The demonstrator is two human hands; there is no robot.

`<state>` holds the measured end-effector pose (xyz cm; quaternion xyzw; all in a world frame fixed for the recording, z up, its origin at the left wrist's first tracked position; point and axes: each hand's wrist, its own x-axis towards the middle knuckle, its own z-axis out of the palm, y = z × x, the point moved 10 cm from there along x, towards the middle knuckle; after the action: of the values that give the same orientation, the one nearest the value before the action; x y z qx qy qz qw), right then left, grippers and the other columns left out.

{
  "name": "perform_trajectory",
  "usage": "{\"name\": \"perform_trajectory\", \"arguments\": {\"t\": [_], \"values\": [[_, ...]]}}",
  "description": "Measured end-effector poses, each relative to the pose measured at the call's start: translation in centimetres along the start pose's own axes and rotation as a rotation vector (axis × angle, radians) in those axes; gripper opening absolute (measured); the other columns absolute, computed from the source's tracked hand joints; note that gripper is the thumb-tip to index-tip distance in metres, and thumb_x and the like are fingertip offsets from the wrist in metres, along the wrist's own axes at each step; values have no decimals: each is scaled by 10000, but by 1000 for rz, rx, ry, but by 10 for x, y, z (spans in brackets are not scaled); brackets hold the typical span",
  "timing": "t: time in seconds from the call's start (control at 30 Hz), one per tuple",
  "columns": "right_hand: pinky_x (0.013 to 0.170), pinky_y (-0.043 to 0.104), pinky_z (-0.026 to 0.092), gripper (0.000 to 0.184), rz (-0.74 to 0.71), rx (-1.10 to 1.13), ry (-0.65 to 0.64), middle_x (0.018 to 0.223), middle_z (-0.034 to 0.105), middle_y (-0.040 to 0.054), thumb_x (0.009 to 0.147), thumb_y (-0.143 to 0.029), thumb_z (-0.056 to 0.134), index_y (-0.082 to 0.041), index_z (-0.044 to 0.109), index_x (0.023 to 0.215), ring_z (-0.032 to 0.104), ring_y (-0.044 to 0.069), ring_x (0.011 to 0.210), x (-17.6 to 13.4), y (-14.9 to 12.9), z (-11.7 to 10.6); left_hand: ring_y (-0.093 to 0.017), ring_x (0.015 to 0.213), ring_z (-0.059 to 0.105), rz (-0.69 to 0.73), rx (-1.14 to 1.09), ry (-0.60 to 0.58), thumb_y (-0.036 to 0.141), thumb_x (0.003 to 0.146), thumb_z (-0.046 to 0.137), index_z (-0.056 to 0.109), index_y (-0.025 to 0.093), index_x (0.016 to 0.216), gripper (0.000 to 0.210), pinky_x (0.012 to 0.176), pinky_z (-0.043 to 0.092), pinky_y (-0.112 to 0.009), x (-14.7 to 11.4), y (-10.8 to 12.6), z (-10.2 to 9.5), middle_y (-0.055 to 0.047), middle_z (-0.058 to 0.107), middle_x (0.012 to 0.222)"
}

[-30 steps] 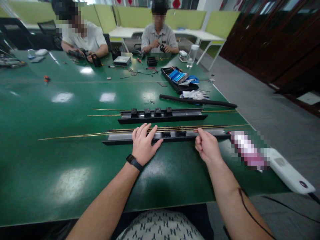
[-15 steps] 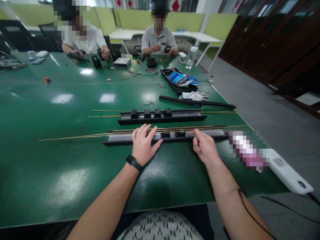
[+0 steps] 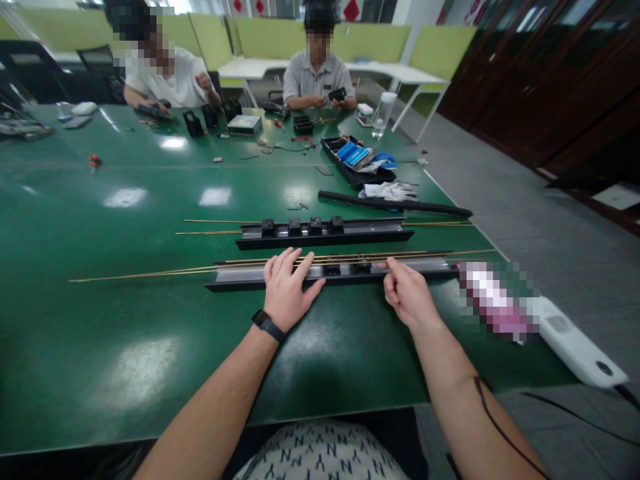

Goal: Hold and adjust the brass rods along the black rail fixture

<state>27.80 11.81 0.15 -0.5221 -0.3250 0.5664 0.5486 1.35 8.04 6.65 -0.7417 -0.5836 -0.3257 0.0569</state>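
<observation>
A long black rail with a pale inner channel point(image 3: 240, 274) lies across the green table in front of me. Thin brass-coloured rods point(image 3: 145, 273) run along it and stick out past both ends. My left hand point(image 3: 290, 287) rests on the rail's left half, fingers spread over the rods and thumb along the near edge. Small black blocks point(image 3: 363, 267) sit in the channel between my hands. At the rail's right part, my right hand point(image 3: 407, 290) is closed, thumb and forefinger pinched at a rod; the exact contact is hard to see.
Behind lies a second black rail point(image 3: 325, 237) with several black blocks and rods. Farther back are a black foam tube point(image 3: 395, 204), white gloves point(image 3: 390, 191) and a black tray point(image 3: 357, 179) of blue items. A white power strip point(image 3: 575, 343) is at right. Two people sit opposite, handling black parts.
A brass rod has slid a little left, its left end reaching farther out. My right hand has shifted slightly left; my left hand stays put. One person opposite has set down a black part.
</observation>
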Motion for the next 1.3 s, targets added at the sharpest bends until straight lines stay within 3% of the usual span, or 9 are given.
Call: {"name": "perform_trajectory", "arguments": {"t": [0.13,0.33,0.53,0.7,0.9,1.1,1.3], "values": [[282,163,188,352,-21,38,57,446,486,-79,800,-480,796,-169,663,895,297,44,280,0,-3,-7,-318,1412,476,-7,-4,-2,492,925,653,625,273,1372,498,1191,283,-520,0,-1,0,-121,606,1431],[283,159,191,368,-4,8,-7,452,489,-75,792,-494,811,-171,668,900,297,44,287,0,-1,0,-317,1415,473,-8,-3,-8,498,928,647,617,272,1383,510,1195,279,-520,1,0,0,-121,603,1434],[285,159,194,363,-26,29,44,451,482,-79,798,-492,800,-170,663,895,301,44,285,0,-3,-5,-320,1412,478,-11,-11,-5,485,923,655,623,280,1375,499,1192,282,-522,0,-1,0,-119,608,1429],[291,162,184,386,11,-2,-21,450,491,-69,791,-503,811,-158,682,907,296,43,291,-2,1,4,-315,1418,471,-9,-1,-4,497,926,648,614,273,1385,512,1200,270,-519,0,0,1,-118,601,1436],[285,167,190,365,-25,36,43,439,479,-78,796,-490,799,-160,684,901,296,45,281,0,-2,-4,-320,1419,471,-14,-5,-13,490,921,656,616,280,1383,509,1192,280,-521,0,-1,1,-118,601,1442],[287,166,186,378,2,-5,-23,442,485,-72,794,-509,802,-169,675,903,282,45,283,-2,0,6,-325,1416,471,-20,-17,-11,489,919,657,615,284,1386,512,1192,282,-526,0,-1,0,-117,599,1442],[284,162,194,345,-27,31,59,450,487,-75,810,-478,793,-164,682,903,301,45,287,-1,-4,-5,-319,1416,473,-14,-10,-7,495,921,656,612,282,1388,515,1193,280,-522,0,-1,0,-117,600,1439]]}}
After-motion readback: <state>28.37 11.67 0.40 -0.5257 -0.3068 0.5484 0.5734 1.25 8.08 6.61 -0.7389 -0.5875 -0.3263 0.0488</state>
